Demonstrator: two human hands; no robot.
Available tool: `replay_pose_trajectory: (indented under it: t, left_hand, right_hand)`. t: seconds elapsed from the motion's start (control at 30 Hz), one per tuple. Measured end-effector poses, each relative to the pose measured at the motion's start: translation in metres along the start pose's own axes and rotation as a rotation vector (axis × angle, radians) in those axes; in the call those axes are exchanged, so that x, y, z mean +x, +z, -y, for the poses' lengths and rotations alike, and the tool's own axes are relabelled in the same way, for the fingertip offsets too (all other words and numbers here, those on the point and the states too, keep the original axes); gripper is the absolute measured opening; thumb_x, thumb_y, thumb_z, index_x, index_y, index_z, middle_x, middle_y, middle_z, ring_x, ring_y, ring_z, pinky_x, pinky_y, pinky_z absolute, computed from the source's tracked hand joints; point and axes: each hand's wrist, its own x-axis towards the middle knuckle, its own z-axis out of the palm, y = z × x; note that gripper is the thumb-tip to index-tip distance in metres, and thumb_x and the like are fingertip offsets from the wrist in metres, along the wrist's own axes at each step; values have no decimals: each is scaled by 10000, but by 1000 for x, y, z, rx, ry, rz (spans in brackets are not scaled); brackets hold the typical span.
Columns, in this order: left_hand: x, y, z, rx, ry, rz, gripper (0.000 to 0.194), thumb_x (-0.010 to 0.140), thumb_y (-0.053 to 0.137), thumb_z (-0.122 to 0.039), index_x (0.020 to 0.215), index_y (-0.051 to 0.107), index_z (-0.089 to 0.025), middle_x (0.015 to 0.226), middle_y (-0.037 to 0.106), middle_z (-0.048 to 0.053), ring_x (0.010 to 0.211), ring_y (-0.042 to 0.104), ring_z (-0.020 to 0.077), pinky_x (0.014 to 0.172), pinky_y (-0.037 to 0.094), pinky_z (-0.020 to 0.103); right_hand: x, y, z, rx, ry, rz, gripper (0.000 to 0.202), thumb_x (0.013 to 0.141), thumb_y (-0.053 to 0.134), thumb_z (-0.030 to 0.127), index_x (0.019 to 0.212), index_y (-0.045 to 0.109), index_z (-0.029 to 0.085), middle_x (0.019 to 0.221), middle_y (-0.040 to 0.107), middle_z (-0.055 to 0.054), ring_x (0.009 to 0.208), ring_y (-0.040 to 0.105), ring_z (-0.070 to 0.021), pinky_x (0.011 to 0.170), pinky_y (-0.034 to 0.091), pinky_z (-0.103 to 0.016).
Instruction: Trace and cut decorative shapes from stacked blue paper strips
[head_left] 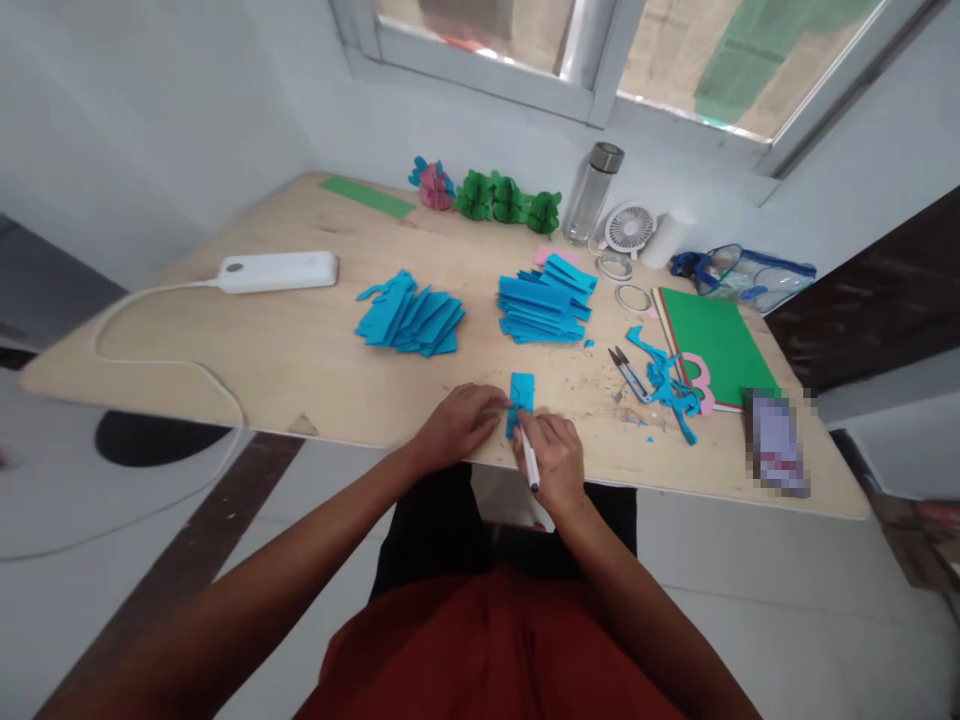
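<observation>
The right hand (553, 455) is closing its fingers around a white pen (530, 458), and the left hand (465, 428) is lying low on the tabletop (360, 390), its fingertips reaching the edge of a blue paper piece (523, 386) rather than wrapping around it. The hands are staying just apart, with the paper lying flat between their fingertips, near the table's front edge. The left hand is probably steadying the sheet so that it is not slipping under the pen, and the right hand is apparently gripping low on the barrel for control.

The paper's long axis is running away from the body, one short end pointing toward the window and the other toward the person. The pen is slanting, its writing end pointing forward onto the paper and its dark rear end pointing back toward the body; whether the tip is touching, I cannot tell.

To the right of the right hand, thread snips (630, 375) are lying beside tangled blue scraps (666, 385), perhaps sitting there to be within easy reach. Beyond the left hand, a blue paper pile (412, 318) is fanning out; straight beyond the right hand, a second blue stack (544, 308) is lying. Farther right, green sheets (720, 345) are resting. Farthest beyond both hands, green paper ornaments (508, 200) and a glass bottle (589, 200) are standing along the wall.
</observation>
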Motion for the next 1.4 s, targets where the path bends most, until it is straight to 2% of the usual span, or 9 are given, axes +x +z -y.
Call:
replay_pose_trajectory:
  t: [0.2, 0.47, 0.63, 0.83, 0.97, 1.07, 1.13, 1.27, 1.4]
  left_hand:
    - [2, 0, 7, 53, -1, 18, 342, 839, 491, -267, 1159, 596, -215, 1222, 645, 88, 1162, 571, 261, 1008, 460, 434]
    - [0, 11, 8, 163, 128, -9, 327, 842, 556, -255, 1164, 595, -216, 1182, 643, 94, 1113, 576, 254, 976, 454, 428]
    - [1, 13, 9, 218, 100, 2, 308, 863, 566, -301, 1152, 591, -199, 1104, 653, 98, 1030, 594, 250, 898, 457, 411]
    - [0, 17, 12, 208, 86, -7, 324, 840, 612, -356, 1128, 589, -209, 1093, 646, 95, 1026, 582, 260, 889, 434, 409]
    - [0, 16, 13, 177, 74, -6, 340, 831, 624, -358, 1139, 581, -219, 1115, 641, 91, 1040, 573, 260, 884, 435, 406]
    - [1, 14, 12, 164, 66, 10, 346, 821, 634, -357, 1135, 581, -221, 1131, 634, 89, 1059, 566, 266, 906, 423, 411]
    - [1, 13, 11, 168, 58, 21, 340, 816, 636, -345, 1128, 583, -221, 1137, 631, 89, 1066, 564, 269, 919, 414, 417]
    - [2, 13, 10, 180, 49, 29, 318, 803, 641, -324, 1102, 595, -227, 1133, 631, 86, 1072, 563, 275, 929, 407, 427]
    - [3, 14, 11, 171, 55, 32, 318, 810, 637, -326, 1111, 597, -233, 1126, 635, 85, 1070, 566, 277, 934, 404, 432]
  right_hand:
    - [-1, 2, 0, -27, -11, -3, 238, 966, 496, 219, 1105, 661, 120, 806, 713, -98, 841, 613, -244, 745, 413, -372]
    - [2, -2, 0, -22, -4, 2, 237, 968, 499, 231, 1097, 662, 117, 818, 721, -98, 830, 619, -241, 751, 421, -372]
    - [3, -3, 0, -3, 14, 10, 238, 970, 488, 231, 1090, 668, 131, 813, 722, -97, 838, 624, -242, 758, 419, -367]
    - [1, -1, 0, 73, 73, 16, 241, 961, 492, 237, 1082, 679, 144, 849, 725, -115, 844, 634, -247, 769, 437, -377]
    - [1, -2, -4, 325, 197, -14, 250, 947, 496, 251, 1099, 681, 181, 951, 734, -112, 905, 657, -248, 822, 472, -401]
    - [6, -3, -10, 643, 419, -120, 239, 936, 489, 290, 1042, 684, 201, 985, 732, -91, 927, 673, -227, 832, 509, -386]
    - [11, -3, -13, 788, 550, -150, 221, 912, 513, 324, 981, 680, 196, 929, 730, -74, 885, 679, -217, 795, 527, -367]
    - [21, 0, -13, 907, 683, -101, 194, 845, 577, 362, 907, 635, 188, 788, 702, -37, 712, 674, -198, 687, 537, -338]
    - [25, 6, -11, 877, 719, -50, 155, 812, 596, 353, 817, 590, 199, 689, 669, -16, 639, 647, -186, 607, 516, -303]
